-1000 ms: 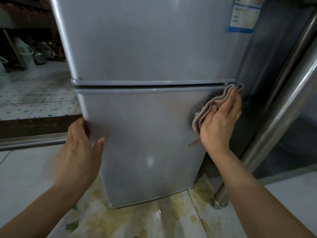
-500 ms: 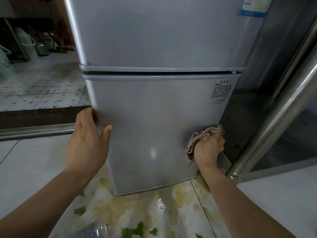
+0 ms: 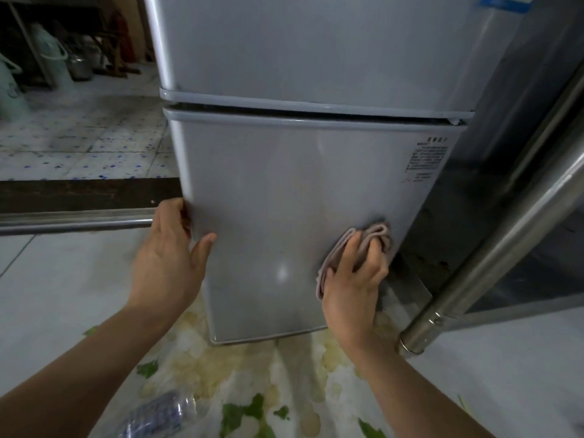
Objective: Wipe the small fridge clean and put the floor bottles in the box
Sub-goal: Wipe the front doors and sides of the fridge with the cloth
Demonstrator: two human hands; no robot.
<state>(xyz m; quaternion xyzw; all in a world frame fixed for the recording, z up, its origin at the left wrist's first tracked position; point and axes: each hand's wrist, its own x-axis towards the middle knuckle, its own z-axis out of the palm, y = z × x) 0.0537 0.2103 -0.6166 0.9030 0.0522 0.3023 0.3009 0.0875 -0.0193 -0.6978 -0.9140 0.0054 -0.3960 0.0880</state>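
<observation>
While the small fridge [image 3: 294,191] is standing upright on the stained floor [image 3: 63,295], its two silver doors closed, the left hand [image 3: 167,260] is gripping the left edge of the lower door, fingers curling round behind the edge and thumb lying flat on the front; the right hand [image 3: 352,289] is pressing a folded pinkish cloth [image 3: 373,238] against the lower door near its right edge, fingers clenching over the cloth so that it is bunching beneath them; a printed label [image 3: 426,159] is showing on the door above the cloth; a clear plastic bottle [image 3: 158,415] is lying on its side on the floor below the left forearm, among green leaf scraps [image 3: 243,415] and yellowish stains; a steel pole [image 3: 493,248] is slanting down just to the right of the fridge.
</observation>
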